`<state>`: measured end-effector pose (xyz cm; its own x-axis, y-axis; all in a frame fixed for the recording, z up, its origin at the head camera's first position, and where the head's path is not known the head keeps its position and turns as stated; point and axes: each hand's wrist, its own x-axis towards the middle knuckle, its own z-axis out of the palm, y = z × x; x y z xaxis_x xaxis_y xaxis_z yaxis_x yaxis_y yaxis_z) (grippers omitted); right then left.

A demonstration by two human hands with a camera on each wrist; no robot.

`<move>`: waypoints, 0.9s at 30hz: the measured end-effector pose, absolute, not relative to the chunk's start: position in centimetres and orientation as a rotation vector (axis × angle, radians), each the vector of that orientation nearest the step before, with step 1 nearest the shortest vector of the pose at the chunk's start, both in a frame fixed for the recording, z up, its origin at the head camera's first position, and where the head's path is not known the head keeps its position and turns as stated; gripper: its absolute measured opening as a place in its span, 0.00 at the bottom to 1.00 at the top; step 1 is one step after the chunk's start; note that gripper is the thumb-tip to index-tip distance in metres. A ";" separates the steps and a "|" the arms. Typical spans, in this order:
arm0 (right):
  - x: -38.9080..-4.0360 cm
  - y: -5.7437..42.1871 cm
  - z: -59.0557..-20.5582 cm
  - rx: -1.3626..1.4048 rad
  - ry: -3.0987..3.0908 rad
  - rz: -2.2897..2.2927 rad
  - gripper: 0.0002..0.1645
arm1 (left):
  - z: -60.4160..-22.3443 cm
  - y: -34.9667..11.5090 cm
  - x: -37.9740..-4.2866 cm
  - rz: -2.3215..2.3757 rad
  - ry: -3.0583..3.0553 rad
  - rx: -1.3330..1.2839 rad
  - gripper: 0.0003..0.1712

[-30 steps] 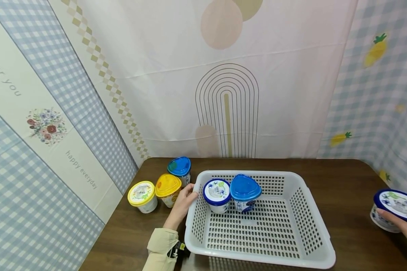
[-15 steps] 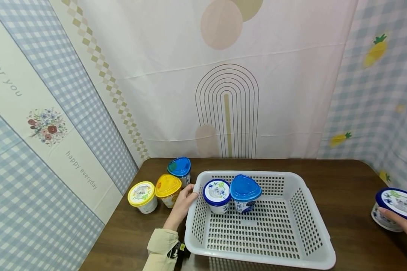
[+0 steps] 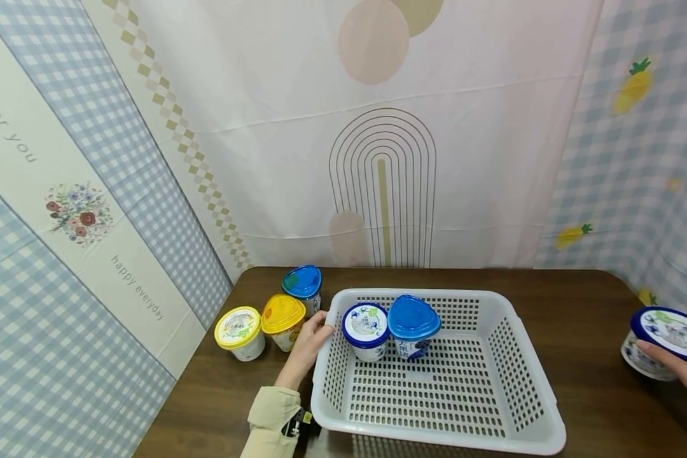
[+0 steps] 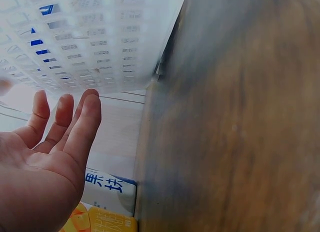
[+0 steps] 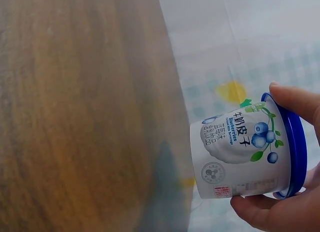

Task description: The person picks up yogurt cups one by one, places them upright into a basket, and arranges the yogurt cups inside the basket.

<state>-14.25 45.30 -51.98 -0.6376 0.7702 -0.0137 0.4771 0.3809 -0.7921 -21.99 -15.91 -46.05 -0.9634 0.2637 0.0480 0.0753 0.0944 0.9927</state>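
Note:
My right hand (image 5: 295, 157) grips a blueberry yogurt cup (image 5: 240, 152) by its dark blue lid, thumb on one side and fingers on the other. In the head view this cup (image 3: 658, 343) is at the far right, lid upward. My left hand (image 3: 306, 346) holds the left rim of a white perforated plastic basket (image 3: 527, 439), its fingers (image 4: 82, 127) along the outer wall in the left wrist view. Inside the basket's back left stand a white cup with a round dark blue lid (image 3: 366, 323) and a cup with a rounded-triangular blue lid (image 3: 414, 318).
Left of the basket stand a yellow-rimmed round cup (image 3: 239, 331), a yellow-lidded cup (image 3: 284, 315) and a blue-lidded cup (image 3: 303, 283). All rest on the dark wooden table (image 3: 200, 394). Fabric curtains (image 3: 275, 159) hang behind it and at both sides.
The right hand has raised the blueberry yogurt cup slightly and shifted it a little left. The left hand and the basket have stayed in place.

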 end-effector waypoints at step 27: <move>-14.8 40.7 -44.6 -0.489 -2.482 1.027 0.70 | -49.1 -16.5 -23.9 1.995 2.195 0.332 0.15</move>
